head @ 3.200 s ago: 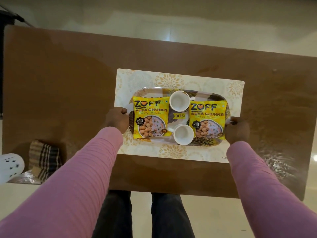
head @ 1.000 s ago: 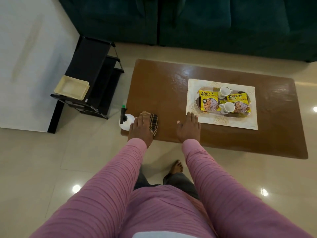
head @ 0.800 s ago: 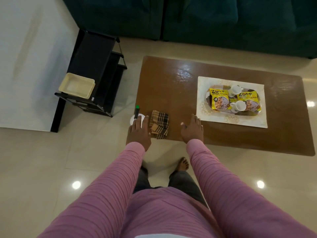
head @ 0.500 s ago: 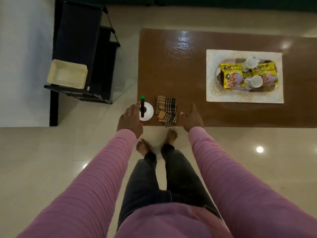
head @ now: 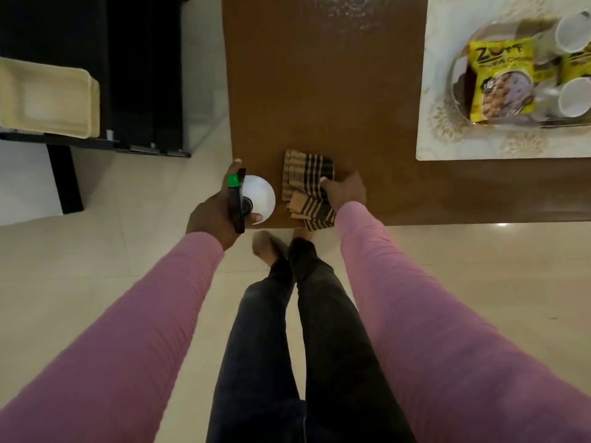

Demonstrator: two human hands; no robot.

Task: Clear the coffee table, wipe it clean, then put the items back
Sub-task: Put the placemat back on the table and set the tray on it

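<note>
At the near left corner of the coffee table (head: 319,91) the left hand (head: 217,209) has its fingers and thumb wrapped round the head of the spray bottle (head: 260,195). Just beside it, the right hand (head: 347,191) lies on the right edge of the folded checked cloth (head: 303,174) with fingers bent onto it, apparently gathering it up. The step looks like taking up both cleaning things at once. To do it well, the bottle should come straight up with the green nozzle pointing away from the body and no squeeze on the trigger. The cloth is loosely folded, with one flap over the table edge, so it wants a full pinch through all its layers or it will fall open. Well apart, on the right side of the table, a pale flowered placemat (head: 441,139) carries a tray (head: 460,68). On the tray are a yellow packet (head: 502,81), two white cups (head: 574,32) (head: 577,97) and a second yellow packet (head: 575,67) cut off by the frame edge (both arms should keep clear of it). The whole packet reads "ZOFF" in big dark letters, the middle smeared, and the smaller line beneath is too blurred to read. Seen from above, the bottle shows no label.
</note>
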